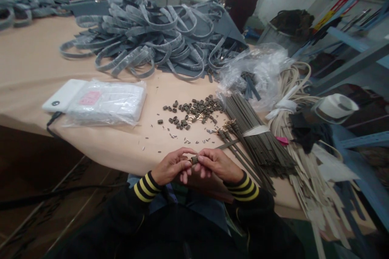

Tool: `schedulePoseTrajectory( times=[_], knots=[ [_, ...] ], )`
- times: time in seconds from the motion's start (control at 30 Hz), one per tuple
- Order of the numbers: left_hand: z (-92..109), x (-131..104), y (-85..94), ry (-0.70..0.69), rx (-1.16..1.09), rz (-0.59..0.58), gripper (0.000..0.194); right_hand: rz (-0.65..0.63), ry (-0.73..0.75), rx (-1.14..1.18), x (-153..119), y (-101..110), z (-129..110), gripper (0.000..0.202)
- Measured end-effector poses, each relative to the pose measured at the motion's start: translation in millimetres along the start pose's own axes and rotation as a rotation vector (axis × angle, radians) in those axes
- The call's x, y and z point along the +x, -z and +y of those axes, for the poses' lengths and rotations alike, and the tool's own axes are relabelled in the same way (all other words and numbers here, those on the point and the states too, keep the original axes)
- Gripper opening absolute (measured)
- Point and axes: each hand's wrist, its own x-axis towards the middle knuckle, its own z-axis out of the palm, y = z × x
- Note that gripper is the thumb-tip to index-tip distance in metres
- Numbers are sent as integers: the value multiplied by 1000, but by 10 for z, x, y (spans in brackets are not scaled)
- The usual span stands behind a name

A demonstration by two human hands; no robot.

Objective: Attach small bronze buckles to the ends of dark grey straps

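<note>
Between my fingertips, just off the table's front edge, is a small olive loop piece [194, 160] with a gold-coloured metal bit at its left side. My left hand [173, 166] pinches it from the left, and my right hand [217, 164] holds its other side between thumb and fingers. An olive strap [228, 144] runs from beside my right hand toward a bundle of olive straps [258, 137] tied with a white band. Beyond my hands lies a scattered pile of small olive loops [199, 109], with tiny metal pieces [172, 135] nearer to me.
A plastic-wrapped white package [106, 101] lies on the beige table [106, 145] at the left. Grey-blue straps [152, 40] are heaped at the back. Clear plastic bags [258, 68], cream cords [284, 125] and a white roll [336, 107] are at the right. Two people are farther off.
</note>
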Motion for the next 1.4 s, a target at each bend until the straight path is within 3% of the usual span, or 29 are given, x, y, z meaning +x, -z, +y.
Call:
schedulePoseTrajectory(
  times=[0.23,0.57,0.77,1.07,1.23,1.4],
  knots=[
    [-10,5,-7,-25,57,2,28,151,17,-100,56,-75,114,10],
    [-40,57,-84,-102,426,180,21,150,56,-141,37,-84,95,16],
    [-64,63,-61,-119,461,236,17,220,57,-158,65,-107,126,15],
    [-41,106,-90,-168,773,414,7,344,159,-407,56,-148,181,16],
    [10,106,-104,-62,754,451,18,425,208,-611,63,-165,140,15],
    [0,99,-85,-85,790,464,9,381,236,-722,107,-110,143,15]
  ],
)
